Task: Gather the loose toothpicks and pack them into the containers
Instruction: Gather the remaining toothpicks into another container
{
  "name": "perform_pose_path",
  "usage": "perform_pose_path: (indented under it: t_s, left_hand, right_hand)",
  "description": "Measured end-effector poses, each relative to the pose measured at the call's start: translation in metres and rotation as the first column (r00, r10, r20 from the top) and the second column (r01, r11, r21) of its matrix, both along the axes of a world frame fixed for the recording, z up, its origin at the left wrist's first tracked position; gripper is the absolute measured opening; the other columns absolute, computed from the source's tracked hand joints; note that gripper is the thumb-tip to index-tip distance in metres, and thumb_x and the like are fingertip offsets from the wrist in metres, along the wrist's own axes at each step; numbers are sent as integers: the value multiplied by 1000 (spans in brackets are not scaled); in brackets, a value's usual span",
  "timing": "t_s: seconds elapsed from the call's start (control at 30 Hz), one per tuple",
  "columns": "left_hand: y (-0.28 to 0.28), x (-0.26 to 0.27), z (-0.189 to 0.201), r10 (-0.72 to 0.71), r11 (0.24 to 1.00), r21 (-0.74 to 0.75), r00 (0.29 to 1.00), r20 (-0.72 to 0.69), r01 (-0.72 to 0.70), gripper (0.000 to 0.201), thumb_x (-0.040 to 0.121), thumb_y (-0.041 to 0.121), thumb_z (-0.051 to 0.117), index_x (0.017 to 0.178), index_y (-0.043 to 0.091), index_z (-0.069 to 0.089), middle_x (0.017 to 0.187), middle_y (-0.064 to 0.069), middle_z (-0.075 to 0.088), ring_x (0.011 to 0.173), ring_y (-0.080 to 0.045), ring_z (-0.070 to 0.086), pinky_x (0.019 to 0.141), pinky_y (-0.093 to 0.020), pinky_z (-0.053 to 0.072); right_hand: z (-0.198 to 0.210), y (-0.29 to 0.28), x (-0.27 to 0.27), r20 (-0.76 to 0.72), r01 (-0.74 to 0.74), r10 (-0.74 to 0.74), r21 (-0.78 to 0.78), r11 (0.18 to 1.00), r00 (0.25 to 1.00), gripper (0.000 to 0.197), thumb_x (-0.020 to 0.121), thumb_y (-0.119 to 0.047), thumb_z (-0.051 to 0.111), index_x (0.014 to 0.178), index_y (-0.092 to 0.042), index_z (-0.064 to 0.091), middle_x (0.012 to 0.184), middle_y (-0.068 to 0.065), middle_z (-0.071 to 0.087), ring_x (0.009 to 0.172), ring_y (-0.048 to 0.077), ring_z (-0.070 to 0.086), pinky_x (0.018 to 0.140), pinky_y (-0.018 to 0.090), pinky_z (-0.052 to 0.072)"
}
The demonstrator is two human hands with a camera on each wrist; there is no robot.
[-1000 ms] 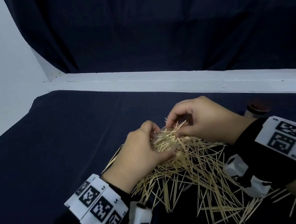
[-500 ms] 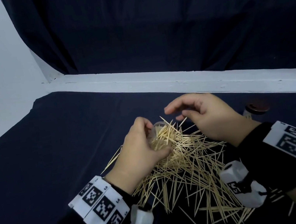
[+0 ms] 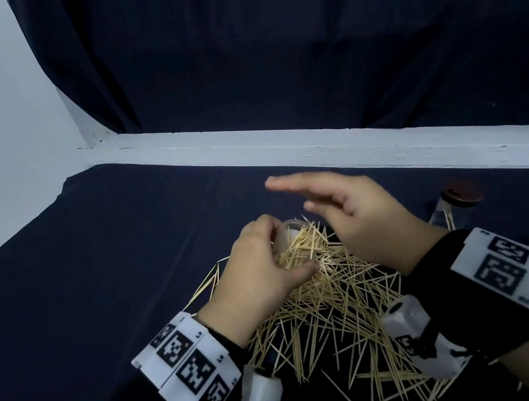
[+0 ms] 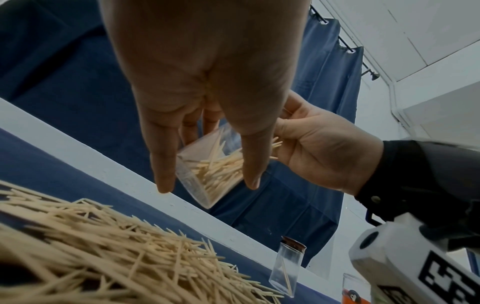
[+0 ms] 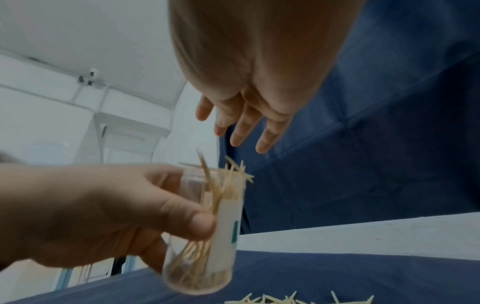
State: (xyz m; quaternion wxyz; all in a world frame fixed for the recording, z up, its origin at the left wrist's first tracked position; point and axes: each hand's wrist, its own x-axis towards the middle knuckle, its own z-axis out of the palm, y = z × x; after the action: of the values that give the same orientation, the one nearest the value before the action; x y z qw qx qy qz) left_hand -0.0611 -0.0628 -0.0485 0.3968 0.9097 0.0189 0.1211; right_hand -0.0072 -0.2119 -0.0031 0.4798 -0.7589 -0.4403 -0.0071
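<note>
Toothpicks (image 5: 223, 181) fill the container (image 5: 205, 246) gripped by left fingers (image 5: 197, 224); right fingers (image 3: 291, 184) spread, empty.

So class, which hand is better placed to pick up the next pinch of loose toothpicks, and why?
The right hand: it is open and empty above the loose toothpicks, while the left hand has its grip around the clear container, already part filled.
</note>
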Motion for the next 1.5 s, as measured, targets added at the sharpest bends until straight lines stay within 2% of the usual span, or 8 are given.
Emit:
perform_pose_path:
  t_s: [0.13, 0.23, 0.3, 0.43, 0.67, 1.17, 1.33, 1.5]
  left_hand:
    - [1, -1, -1, 17, 1000, -13, 999, 30, -17, 48, 62, 34, 86, 91, 20, 51, 96, 11, 51, 87, -4, 51, 67, -10, 37]
    - [0, -1, -1, 14, 1000, -17, 998, 55, -13, 48, 60, 33, 87, 89, 21, 50, 92, 11, 50, 83, -2, 49, 65, -10, 35]
    - [-2, -1, 0, -5, 1000, -5, 998, 69, 6, 49, 59, 31, 88, 88, 24, 50, 92, 11, 49, 82, -2, 48, 65, -10, 35]
    - [-3, -2, 1, -13, 1000, 11, 999, 41, 13, 49, 60, 33, 87, 91, 25, 50, 97, 11, 50, 86, -2, 49, 64, -8, 36]
    - [-1, -2, -1, 27, 1000, 5, 1000, -6, -27, 49, 61, 37, 86, 92, 25, 50, 99, 11, 52, 85, -1, 50, 62, -7, 35]
    - [-5, -3, 0, 34, 999, 29, 999, 10, -34, 49, 60, 35, 87, 91, 24, 51, 92, 10, 51, 82, -3, 49, 62, -11, 36]
    - [-2, -2, 2, 31, 999, 19, 999, 13, -31, 50, 60, 34, 87, 94, 24, 52, 96, 10, 52, 84, -2, 50, 64, -9, 37]
    - [1, -2, 1, 45, 999, 21, 999, 13, -46, 48, 59, 35, 87, 89, 25, 50, 94, 9, 53, 82, -4, 51, 64, -15, 36]
  right_hand:
    - [-3, -7, 7, 33, 201, -202, 55, 978, 979, 37, 88, 0, 60, 106, -32, 66, 115, -17, 60, 108, 0, 55, 86, 12, 42]
    - [-11, -10, 11, -97, 325, -337, -128, 937, 936, 33, 85, -22, 69, 116, -28, 63, 102, -12, 62, 88, 2, 59, 79, 16, 47]
    - [-16, -7, 11, -209, 295, -336, -201, 934, 918, 36, 84, -20, 71, 119, -23, 62, 97, -6, 66, 73, 3, 59, 80, 25, 53]
    - [-17, 0, 8, -287, 330, -350, -116, 937, 892, 22, 79, -7, 74, 93, -23, 69, 80, 2, 68, 55, 1, 52, 58, 16, 48]
    - [-11, 3, -1, -302, 389, -353, 65, 919, 885, 19, 73, -3, 78, 73, -21, 71, 61, -1, 68, 56, 6, 64, 58, 18, 52]
    - [-12, 6, -14, -201, 351, -301, 297, 888, 932, 18, 72, 3, 78, 74, -15, 74, 73, -3, 71, 67, 3, 66, 63, 15, 50]
    - [-15, 6, -19, -219, 292, -249, 196, 936, 944, 24, 69, 3, 79, 72, -21, 75, 71, -5, 73, 70, 11, 70, 70, 32, 58]
    - [-12, 3, -12, -261, 341, -259, 348, 874, 930, 21, 72, 3, 76, 80, -17, 74, 86, 1, 72, 80, 14, 69, 73, 25, 56]
